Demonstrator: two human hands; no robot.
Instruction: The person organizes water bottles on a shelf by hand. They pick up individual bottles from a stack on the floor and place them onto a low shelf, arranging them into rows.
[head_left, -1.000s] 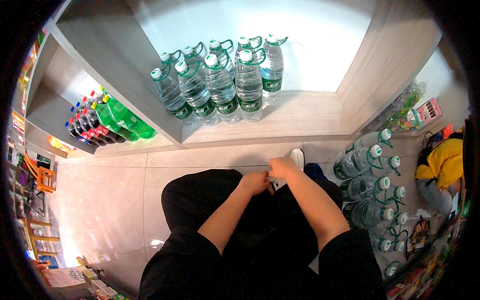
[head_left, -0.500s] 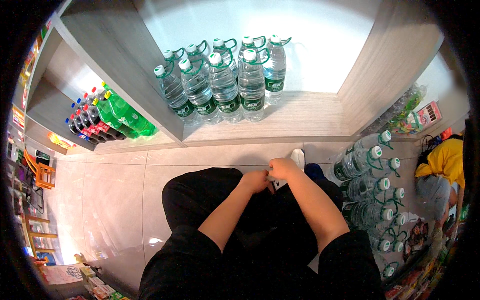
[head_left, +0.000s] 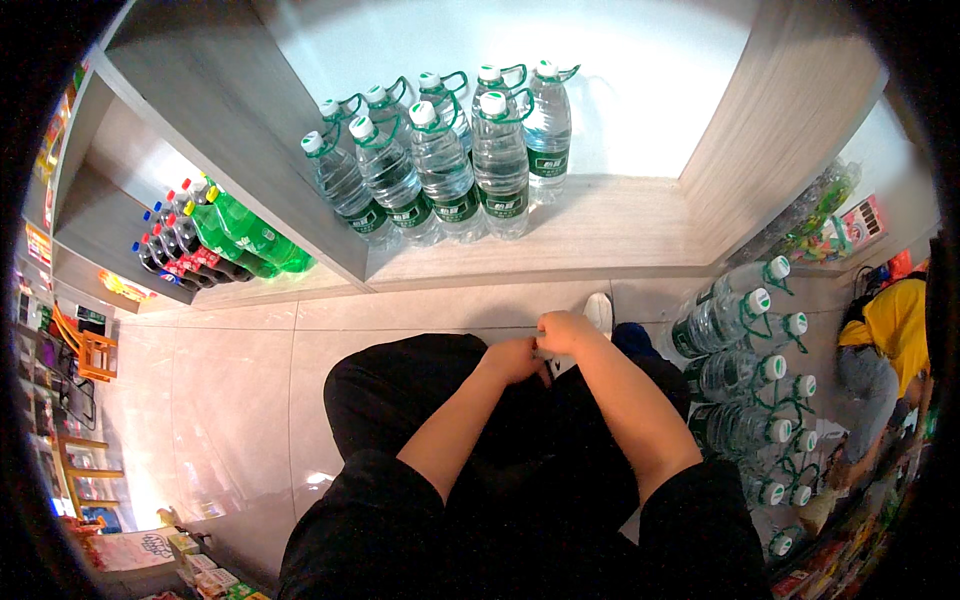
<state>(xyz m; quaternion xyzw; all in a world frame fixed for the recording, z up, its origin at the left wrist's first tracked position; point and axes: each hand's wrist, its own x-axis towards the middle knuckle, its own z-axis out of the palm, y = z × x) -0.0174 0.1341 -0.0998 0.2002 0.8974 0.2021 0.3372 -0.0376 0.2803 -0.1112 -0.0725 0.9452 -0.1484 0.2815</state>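
Over my lap my left hand [head_left: 514, 361] and my right hand [head_left: 566, 333] meet, fingers curled and touching each other. Whether anything is between them is hidden. Beyond them, several large clear water bottles [head_left: 457, 180] with white caps, green carry loops and green labels stand in two rows on the left part of a pale wooden shelf [head_left: 630, 232]. To the right of my leg, more water bottles [head_left: 728, 323] of the same kind stand on the floor in a long group. Neither hand touches a bottle.
Left of an upright divider [head_left: 235, 140] stand green soda bottles [head_left: 250, 235] and dark cola bottles [head_left: 178, 240]. A person in a yellow top [head_left: 890, 320] bends at the far right. A wooden stool [head_left: 98, 355] is at the far left, with boxed goods [head_left: 200, 570] at lower left.
My hands stay together in nearly the same place. The view shifts slightly. At the far right, the person in yellow has changed pose, an arm now reaching lower beside the floor bottles.
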